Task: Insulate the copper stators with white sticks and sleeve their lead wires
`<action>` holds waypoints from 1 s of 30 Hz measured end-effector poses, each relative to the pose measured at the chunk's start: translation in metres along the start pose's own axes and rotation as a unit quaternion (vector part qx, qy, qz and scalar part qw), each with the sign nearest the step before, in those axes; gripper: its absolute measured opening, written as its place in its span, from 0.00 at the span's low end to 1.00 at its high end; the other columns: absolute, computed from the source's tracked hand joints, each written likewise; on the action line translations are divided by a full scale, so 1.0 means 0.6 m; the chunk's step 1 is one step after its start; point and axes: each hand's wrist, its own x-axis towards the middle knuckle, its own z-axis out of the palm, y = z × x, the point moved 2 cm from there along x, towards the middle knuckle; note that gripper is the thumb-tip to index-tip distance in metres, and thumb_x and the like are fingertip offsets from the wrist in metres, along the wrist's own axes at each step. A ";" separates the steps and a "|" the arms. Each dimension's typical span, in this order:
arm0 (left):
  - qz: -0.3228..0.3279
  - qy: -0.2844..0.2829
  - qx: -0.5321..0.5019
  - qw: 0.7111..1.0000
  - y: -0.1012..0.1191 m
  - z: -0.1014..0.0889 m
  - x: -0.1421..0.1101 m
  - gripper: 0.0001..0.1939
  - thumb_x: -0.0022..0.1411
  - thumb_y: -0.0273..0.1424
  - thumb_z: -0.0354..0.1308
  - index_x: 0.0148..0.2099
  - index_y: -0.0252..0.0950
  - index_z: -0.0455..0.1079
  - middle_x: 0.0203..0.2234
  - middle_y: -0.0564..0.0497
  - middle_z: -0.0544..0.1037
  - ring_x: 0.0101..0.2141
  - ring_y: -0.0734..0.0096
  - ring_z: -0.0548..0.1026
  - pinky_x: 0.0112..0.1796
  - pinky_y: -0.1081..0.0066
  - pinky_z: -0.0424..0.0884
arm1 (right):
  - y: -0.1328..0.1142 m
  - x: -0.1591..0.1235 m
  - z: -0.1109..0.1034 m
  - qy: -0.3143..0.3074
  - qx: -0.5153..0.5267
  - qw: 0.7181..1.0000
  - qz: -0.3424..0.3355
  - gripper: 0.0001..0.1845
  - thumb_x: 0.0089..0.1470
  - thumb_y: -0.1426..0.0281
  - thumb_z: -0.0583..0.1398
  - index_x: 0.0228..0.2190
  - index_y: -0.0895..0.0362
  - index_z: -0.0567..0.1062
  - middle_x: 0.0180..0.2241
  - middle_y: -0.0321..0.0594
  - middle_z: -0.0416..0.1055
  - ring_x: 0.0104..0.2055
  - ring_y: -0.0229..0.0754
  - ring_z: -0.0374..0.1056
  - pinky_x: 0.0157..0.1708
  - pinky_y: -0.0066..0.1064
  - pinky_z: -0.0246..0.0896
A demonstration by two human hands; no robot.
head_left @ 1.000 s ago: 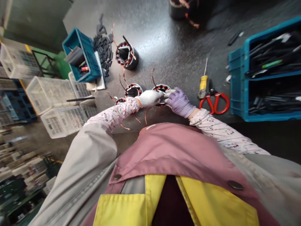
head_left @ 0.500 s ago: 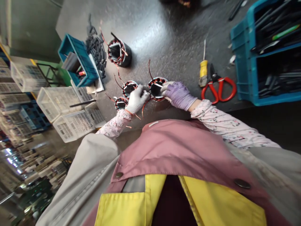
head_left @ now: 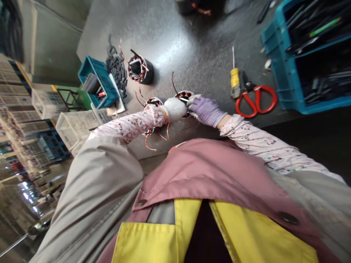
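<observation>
A wound motor stator (head_left: 184, 95) with copper windings and red lead wires lies on the dark bench between my hands. My right hand (head_left: 205, 111), in a purple glove, has its fingertips pinched at the stator's rim. My left hand (head_left: 174, 109), in a white knit glove, presses against its near side with the fingers hidden. My left forearm (head_left: 131, 126) lies over a second stator (head_left: 154, 101) and a third stator (head_left: 149, 131), mostly hiding both. A fourth stator (head_left: 138, 70) stands apart, further up the bench.
A large blue divided crate (head_left: 285, 62) of dark rods stands at the right. Nearby are a yellow-handled screwdriver (head_left: 234, 82) and red-handled scissors (head_left: 255, 100). At the left are a small blue crate (head_left: 98, 82), a pile of black pieces (head_left: 116, 67) and white plastic crates (head_left: 74, 128).
My left hand has moved closer to the stator, and my forearm now covers the two neighbouring stators. The whole view has tilted and shifted slightly.
</observation>
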 end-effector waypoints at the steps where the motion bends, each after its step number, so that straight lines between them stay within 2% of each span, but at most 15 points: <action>1: -0.013 -0.009 -0.008 1.000 0.006 0.006 -0.006 0.13 0.61 0.25 0.57 0.46 0.31 0.78 0.36 0.41 0.79 0.40 0.54 0.78 0.42 0.60 0.70 | 0.000 0.001 0.005 0.007 0.011 1.000 0.007 0.17 0.63 0.70 0.55 0.48 0.62 0.78 0.56 0.52 0.72 0.63 0.55 0.61 0.60 0.47 0.59; 3: -0.031 -0.046 -0.044 0.997 0.024 0.021 -0.025 0.09 0.61 0.29 0.58 0.41 0.32 0.78 0.32 0.43 0.79 0.33 0.60 0.78 0.38 0.63 0.71 | 0.001 -0.001 0.017 0.018 0.032 0.999 0.010 0.17 0.63 0.71 0.54 0.48 0.62 0.79 0.55 0.51 0.72 0.64 0.54 0.60 0.63 0.47 0.57; 5: -0.004 -0.065 -0.139 0.988 0.042 0.030 -0.046 0.10 0.64 0.34 0.57 0.38 0.34 0.77 0.28 0.48 0.79 0.28 0.67 0.75 0.33 0.67 0.71 | 0.005 -0.006 0.029 0.026 0.056 0.998 0.004 0.16 0.63 0.72 0.53 0.44 0.61 0.80 0.53 0.49 0.74 0.63 0.53 0.62 0.63 0.47 0.58; 6: 0.017 -0.040 -0.190 0.981 0.047 0.029 -0.054 0.12 0.65 0.36 0.56 0.39 0.34 0.77 0.29 0.49 0.79 0.28 0.69 0.75 0.33 0.69 0.71 | 0.008 -0.010 0.034 0.036 0.071 0.997 0.001 0.16 0.63 0.71 0.53 0.43 0.60 0.80 0.52 0.48 0.74 0.62 0.52 0.63 0.62 0.46 0.59; 8: 0.032 0.085 -0.240 0.967 0.038 0.017 -0.063 0.15 0.68 0.38 0.53 0.42 0.33 0.76 0.35 0.46 0.80 0.34 0.68 0.76 0.39 0.69 0.71 | 0.014 -0.021 0.040 0.083 0.104 0.991 0.004 0.16 0.62 0.67 0.54 0.44 0.58 0.80 0.51 0.49 0.75 0.59 0.52 0.66 0.60 0.46 0.63; 10: -0.005 0.203 -0.195 0.959 0.007 0.003 -0.059 0.15 0.69 0.37 0.54 0.47 0.33 0.76 0.48 0.42 0.78 0.44 0.63 0.77 0.45 0.67 0.70 | 0.020 -0.030 0.039 0.162 0.137 0.977 0.030 0.19 0.63 0.62 0.53 0.46 0.57 0.79 0.51 0.50 0.75 0.57 0.52 0.69 0.58 0.47 0.65; 11: -0.034 0.217 -0.163 0.962 -0.011 0.001 -0.053 0.15 0.68 0.36 0.55 0.50 0.34 0.75 0.52 0.42 0.76 0.46 0.61 0.76 0.47 0.67 0.69 | 0.024 -0.031 0.036 0.205 0.154 0.965 0.052 0.20 0.64 0.60 0.52 0.46 0.56 0.78 0.50 0.51 0.75 0.56 0.52 0.70 0.58 0.48 0.65; 15: -0.062 0.131 -0.114 0.983 -0.054 0.026 -0.018 0.22 0.68 0.37 0.54 0.63 0.40 0.69 0.53 0.44 0.77 0.44 0.60 0.79 0.44 0.66 0.71 | 0.046 -0.002 0.023 0.333 0.277 0.878 0.206 0.24 0.65 0.57 0.48 0.46 0.57 0.76 0.48 0.53 0.76 0.49 0.52 0.74 0.52 0.50 0.70; 17: -0.040 0.138 -0.105 0.984 -0.053 0.047 -0.011 0.20 0.71 0.37 0.51 0.60 0.39 0.72 0.56 0.42 0.76 0.43 0.59 0.80 0.42 0.65 0.71 | 0.049 0.035 0.021 0.312 0.345 0.851 0.246 0.25 0.65 0.56 0.47 0.44 0.58 0.76 0.45 0.53 0.78 0.45 0.50 0.76 0.48 0.47 0.72; 19: -0.042 0.143 -0.111 0.983 -0.048 0.068 -0.012 0.18 0.71 0.34 0.49 0.55 0.37 0.75 0.56 0.39 0.76 0.42 0.58 0.80 0.41 0.65 0.72 | 0.033 0.082 0.026 0.231 0.348 0.879 0.230 0.27 0.64 0.54 0.47 0.41 0.58 0.78 0.43 0.52 0.79 0.45 0.50 0.76 0.49 0.46 0.72; 22: -0.097 0.125 -0.146 0.977 -0.049 0.096 -0.024 0.16 0.68 0.25 0.49 0.49 0.29 0.77 0.43 0.34 0.81 0.41 0.55 0.81 0.40 0.64 0.72 | -0.014 0.141 0.047 0.109 0.236 0.944 0.203 0.28 0.64 0.52 0.48 0.41 0.57 0.80 0.44 0.52 0.80 0.49 0.52 0.75 0.54 0.47 0.69; 24: -0.120 0.121 -0.163 0.972 -0.057 0.107 -0.036 0.16 0.66 0.22 0.49 0.45 0.25 0.78 0.38 0.33 0.81 0.42 0.53 0.81 0.41 0.62 0.72 | -0.040 0.161 0.060 0.055 0.184 0.960 0.203 0.27 0.65 0.53 0.49 0.42 0.57 0.80 0.45 0.51 0.79 0.50 0.53 0.74 0.55 0.47 0.68; 26: -0.101 0.148 -0.191 0.965 -0.063 0.109 -0.051 0.13 0.66 0.25 0.51 0.45 0.28 0.78 0.43 0.34 0.80 0.45 0.54 0.80 0.44 0.63 0.72 | -0.049 0.160 0.054 0.034 0.194 0.960 0.201 0.28 0.67 0.55 0.46 0.44 0.57 0.80 0.45 0.50 0.79 0.50 0.51 0.75 0.53 0.45 0.69; 28: -0.055 0.221 -0.285 0.931 -0.062 0.099 -0.071 0.11 0.65 0.30 0.55 0.42 0.31 0.77 0.47 0.39 0.79 0.48 0.58 0.77 0.48 0.65 0.71 | -0.042 0.135 0.018 0.057 0.224 0.956 0.178 0.30 0.68 0.56 0.43 0.47 0.57 0.79 0.47 0.49 0.78 0.50 0.48 0.74 0.52 0.43 0.70; 30: 0.002 0.277 -0.440 0.855 -0.049 0.083 -0.093 0.11 0.64 0.36 0.57 0.38 0.32 0.75 0.43 0.44 0.78 0.45 0.63 0.76 0.47 0.67 0.71 | -0.035 0.089 -0.040 0.089 0.231 0.963 0.106 0.30 0.68 0.54 0.44 0.51 0.57 0.76 0.50 0.50 0.76 0.52 0.48 0.73 0.51 0.42 0.70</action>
